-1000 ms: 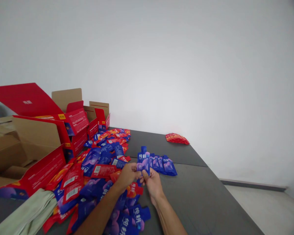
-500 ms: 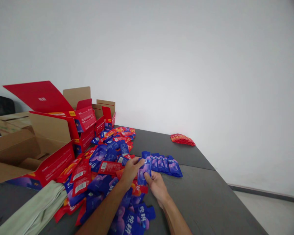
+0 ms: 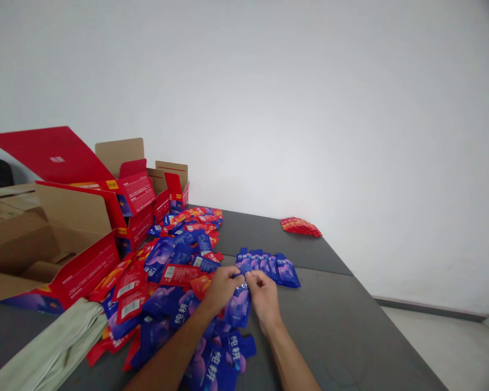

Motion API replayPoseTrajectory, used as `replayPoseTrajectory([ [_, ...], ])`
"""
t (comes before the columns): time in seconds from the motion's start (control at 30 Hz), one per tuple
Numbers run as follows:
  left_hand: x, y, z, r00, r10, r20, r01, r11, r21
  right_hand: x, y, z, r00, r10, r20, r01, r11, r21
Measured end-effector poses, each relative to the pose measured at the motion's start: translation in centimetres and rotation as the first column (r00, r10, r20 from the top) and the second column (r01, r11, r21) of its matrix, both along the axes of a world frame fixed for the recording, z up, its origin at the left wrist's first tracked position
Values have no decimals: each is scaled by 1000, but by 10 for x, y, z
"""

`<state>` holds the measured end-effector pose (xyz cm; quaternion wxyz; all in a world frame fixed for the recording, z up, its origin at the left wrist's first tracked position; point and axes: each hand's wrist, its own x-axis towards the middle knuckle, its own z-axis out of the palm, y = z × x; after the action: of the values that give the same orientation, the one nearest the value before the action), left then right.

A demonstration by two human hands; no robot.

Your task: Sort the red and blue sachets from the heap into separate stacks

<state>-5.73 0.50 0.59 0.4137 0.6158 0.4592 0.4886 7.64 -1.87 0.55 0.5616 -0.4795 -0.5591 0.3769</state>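
Both hands pinch the top end of one blue pouch (image 3: 238, 307), which hangs tilted over the edge of the loose pile. My left hand (image 3: 222, 288) is closed on its upper left corner, and my right hand (image 3: 264, 296) on the upper right. Just beyond the hands lies an overlapping row of blue pouches (image 3: 271, 266), fronts up. To the left and below spreads a mixed heap of blue and red pouches (image 3: 181, 275), some showing barcodes. My left forearm covers part of that heap.
Open red cartons (image 3: 85, 266) stand along the left, several deep. A pale green cloth (image 3: 52, 350) lies at the front left. A fanned stack of red pouches (image 3: 300, 226) sits at the far right of the dark table (image 3: 334, 326). A white wall rises behind.
My right hand has moved up from the pouch's lower part to its top edge, beside my left hand. The pouch now hangs lower. The camera view has shifted slightly.
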Motion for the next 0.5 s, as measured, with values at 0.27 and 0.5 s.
replayPoseTrajectory([
  [0.27,10,0,-4,993,105,-59,-102,993,65,0,5,-9,995,-88,-49,86,995,-59],
  [0.5,4,5,-7,970,157,188,-151,987,-45,12,-4,-6,983,151,-108,-169,968,-187],
])
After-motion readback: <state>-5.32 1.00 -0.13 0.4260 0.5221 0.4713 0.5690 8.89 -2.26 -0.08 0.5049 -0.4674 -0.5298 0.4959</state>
